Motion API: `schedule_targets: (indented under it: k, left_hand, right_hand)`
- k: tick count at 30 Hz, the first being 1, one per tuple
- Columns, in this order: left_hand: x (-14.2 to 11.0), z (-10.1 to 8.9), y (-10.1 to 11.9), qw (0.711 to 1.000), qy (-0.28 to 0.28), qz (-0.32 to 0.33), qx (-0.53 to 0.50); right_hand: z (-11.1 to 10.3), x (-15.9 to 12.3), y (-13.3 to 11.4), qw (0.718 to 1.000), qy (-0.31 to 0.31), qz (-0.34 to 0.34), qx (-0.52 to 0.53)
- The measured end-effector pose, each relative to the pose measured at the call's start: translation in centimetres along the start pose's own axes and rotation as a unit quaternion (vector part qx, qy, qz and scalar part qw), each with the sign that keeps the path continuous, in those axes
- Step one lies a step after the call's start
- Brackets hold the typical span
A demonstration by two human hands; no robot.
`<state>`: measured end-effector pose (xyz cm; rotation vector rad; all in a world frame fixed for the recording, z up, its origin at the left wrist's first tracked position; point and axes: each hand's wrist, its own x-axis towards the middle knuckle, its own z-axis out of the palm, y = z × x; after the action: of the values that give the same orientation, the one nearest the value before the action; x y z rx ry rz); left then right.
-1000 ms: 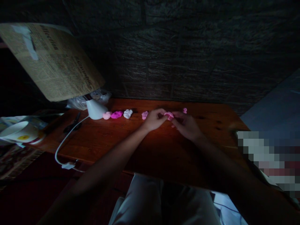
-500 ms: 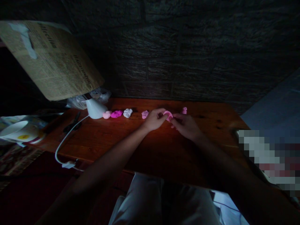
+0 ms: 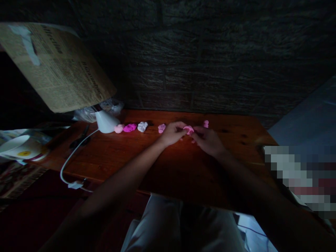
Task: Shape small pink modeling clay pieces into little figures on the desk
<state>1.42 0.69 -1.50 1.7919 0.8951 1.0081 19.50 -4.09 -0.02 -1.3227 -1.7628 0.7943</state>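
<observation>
Your left hand [image 3: 173, 133] is curled, with the thumb and forefinger pinching the near side of a pink piece [image 3: 188, 130]; your right hand [image 3: 208, 140] pinches the opposite side of the same piece, thumb and forefinger drawn in against it; neither hand is spread. The remaining fingers of both hands fold beneath and are partly hidden; the pressure they apply cannot be made out. The pink piece sits between your two sets of fingertips, over the middle of the wooden table [image 3: 168, 168]; its exact shape is too small and blurred to confirm.

A pink lump [image 3: 161, 128] lies on the table just beside your left hand, on its outer side; a small pink figure [image 3: 206, 123] stands just behind your right hand, partly covered by it. Farther to your left, a white lump [image 3: 142, 126], a magenta lump [image 3: 130, 127] and a pale pink lump [image 3: 119, 128] form a row; the pale pink lump is next to the white base [image 3: 105, 123] of a lamp; the lamp carries a newspaper-print shade [image 3: 63, 70]. Scissors [image 3: 77, 141] lie near the lamp's white cord [image 3: 67, 166]; a paper cup [image 3: 22, 148] is at your far left.
</observation>
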Motion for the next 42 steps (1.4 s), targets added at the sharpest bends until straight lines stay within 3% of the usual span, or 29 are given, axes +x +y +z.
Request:
schedule_targets:
  k: [3, 7, 12, 19, 28, 37, 42]
  left_hand:
    - [-0.1, -0.1, 0.4, 0.993, 0.055, 0.063, 0.082]
    - [-0.4, -0.4, 1.3, 0.954, 0.123, 0.165, 0.216]
    - [-0.7, -0.3, 1.7, 0.922, 0.145, 0.233, 0.272]
    - [-0.7, -0.2, 1.5, 0.914, 0.16, 0.247, 0.279]
    - [-0.9, -0.3, 1.9, 0.922, 0.15, 0.231, 0.274]
    - [-1.0, -0.6, 2.4, 0.872, 0.131, 0.307, 0.358]
    - [-0.9, -0.3, 2.4, 0.883, 0.149, 0.293, 0.336]
  right_hand:
    - [0.2, 0.3, 0.7, 0.998, -0.016, -0.017, 0.052]
    - [0.2, 0.5, 1.1, 0.997, 0.001, -0.021, 0.075]
    - [0.3, 0.4, 0.9, 0.994, 0.004, -0.044, 0.097]
    - [0.6, 0.0, 0.1, 0.992, 0.037, -0.099, 0.065]
    - [0.6, -0.1, 0.0, 0.993, 0.054, -0.076, 0.068]
    - [0.7, -0.7, -1.1, 0.992, 0.067, -0.09, 0.06]
    - [0.5, -0.7, -1.2, 0.99, 0.098, -0.097, 0.025]
